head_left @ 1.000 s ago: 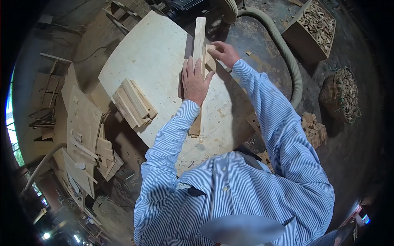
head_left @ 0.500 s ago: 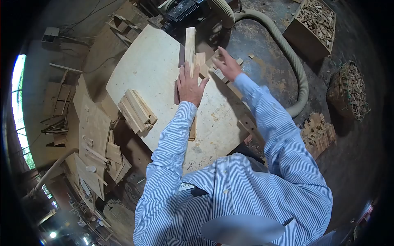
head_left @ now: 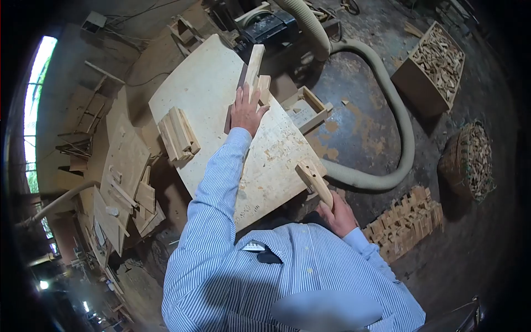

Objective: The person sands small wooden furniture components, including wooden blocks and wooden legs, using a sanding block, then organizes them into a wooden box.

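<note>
My left hand lies flat with fingers spread on a pale wooden strip, which points away from me across the board table. Against the strip's right side sits a short wood block, near my fingertips. A dark strip shows along the left side of that hand. At the table's near right corner, my right hand is wrapped round the lower end of a wooden handle with holes in its upper part. My palm hides the handle's end.
Stacked wood strips lie on the table's left. A shallow wooden box adjoins its right edge. Behind is a dark machine with a ribbed hose. Offcuts fill a bin and a basket; cut blocks are piled on the floor.
My right hand has come down and toward me from beside the block to close round the wooden handle. My left hand stays on the strip. The view has shifted slightly.
</note>
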`<state>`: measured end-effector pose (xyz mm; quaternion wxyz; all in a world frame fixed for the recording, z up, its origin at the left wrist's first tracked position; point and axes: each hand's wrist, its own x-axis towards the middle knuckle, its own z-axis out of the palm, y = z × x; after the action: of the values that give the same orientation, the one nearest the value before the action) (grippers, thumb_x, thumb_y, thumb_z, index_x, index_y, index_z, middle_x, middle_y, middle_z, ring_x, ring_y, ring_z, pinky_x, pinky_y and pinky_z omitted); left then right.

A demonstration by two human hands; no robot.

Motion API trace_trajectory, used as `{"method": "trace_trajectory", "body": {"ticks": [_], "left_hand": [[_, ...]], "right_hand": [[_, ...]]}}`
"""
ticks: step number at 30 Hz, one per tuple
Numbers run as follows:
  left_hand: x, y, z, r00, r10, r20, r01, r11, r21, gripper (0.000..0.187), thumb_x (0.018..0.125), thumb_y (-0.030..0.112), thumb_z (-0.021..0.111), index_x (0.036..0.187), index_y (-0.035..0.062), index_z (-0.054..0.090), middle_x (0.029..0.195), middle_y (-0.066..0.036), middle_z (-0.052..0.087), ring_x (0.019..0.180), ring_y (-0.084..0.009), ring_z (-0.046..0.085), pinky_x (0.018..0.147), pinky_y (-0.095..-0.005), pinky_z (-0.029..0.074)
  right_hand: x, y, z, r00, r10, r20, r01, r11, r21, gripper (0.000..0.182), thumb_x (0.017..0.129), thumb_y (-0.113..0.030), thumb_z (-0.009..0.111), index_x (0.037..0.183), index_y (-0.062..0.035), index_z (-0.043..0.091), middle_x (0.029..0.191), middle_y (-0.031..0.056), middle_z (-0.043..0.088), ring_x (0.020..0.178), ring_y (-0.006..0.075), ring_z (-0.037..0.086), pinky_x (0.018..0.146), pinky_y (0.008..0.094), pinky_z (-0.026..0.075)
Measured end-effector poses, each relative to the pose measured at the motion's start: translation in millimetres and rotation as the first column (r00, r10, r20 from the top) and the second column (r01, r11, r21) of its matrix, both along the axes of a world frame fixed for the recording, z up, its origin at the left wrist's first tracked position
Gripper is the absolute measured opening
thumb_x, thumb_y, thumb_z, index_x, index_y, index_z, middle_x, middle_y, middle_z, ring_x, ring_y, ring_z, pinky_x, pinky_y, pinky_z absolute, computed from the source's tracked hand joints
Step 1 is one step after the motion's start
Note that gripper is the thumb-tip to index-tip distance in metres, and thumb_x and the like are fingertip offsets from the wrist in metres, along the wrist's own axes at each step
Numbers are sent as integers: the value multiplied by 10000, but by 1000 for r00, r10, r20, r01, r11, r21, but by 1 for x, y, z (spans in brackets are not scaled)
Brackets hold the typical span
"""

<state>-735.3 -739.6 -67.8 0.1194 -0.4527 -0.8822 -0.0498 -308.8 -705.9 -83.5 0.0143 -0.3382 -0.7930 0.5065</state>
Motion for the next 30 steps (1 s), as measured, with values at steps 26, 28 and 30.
{"method": "trace_trajectory", "body": {"ticks": [26, 28, 30], "left_hand": [[-10, -5, -35, 998, 6, -70, 4, 991, 136, 616, 940, 462, 642, 1444, 141, 491, 1595, -217, 271, 1442, -459, 297, 1159, -491, 367], [-9, -6, -36, 997, 11, -70, -2, 991, 137, 614, 942, 462, 640, 1445, 143, 491, 1596, -215, 270, 1444, -457, 294, 1156, -492, 371], [-12, -6, -34, 999, 25, -39, -20, 990, 143, 609, 941, 456, 645, 1442, 145, 494, 1594, -216, 269, 1438, -460, 301, 1153, -499, 375]], "right_hand": [[-15, 4, -64, 1000, 0, 6, -2, 954, 300, 438, 1013, -465, 511, 1075, -32, 535, 848, 310, 665, 832, 517, 640, 746, 586, 493], [-16, 5, -65, 1000, -6, 24, -1, 957, 290, 444, 1014, -470, 504, 1073, -31, 539, 861, 312, 665, 837, 518, 639, 751, 585, 492], [-21, 6, -62, 999, -11, 44, -1, 961, 278, 451, 1015, -475, 497, 1071, -30, 543, 874, 314, 665, 843, 519, 639, 757, 584, 490]]}}
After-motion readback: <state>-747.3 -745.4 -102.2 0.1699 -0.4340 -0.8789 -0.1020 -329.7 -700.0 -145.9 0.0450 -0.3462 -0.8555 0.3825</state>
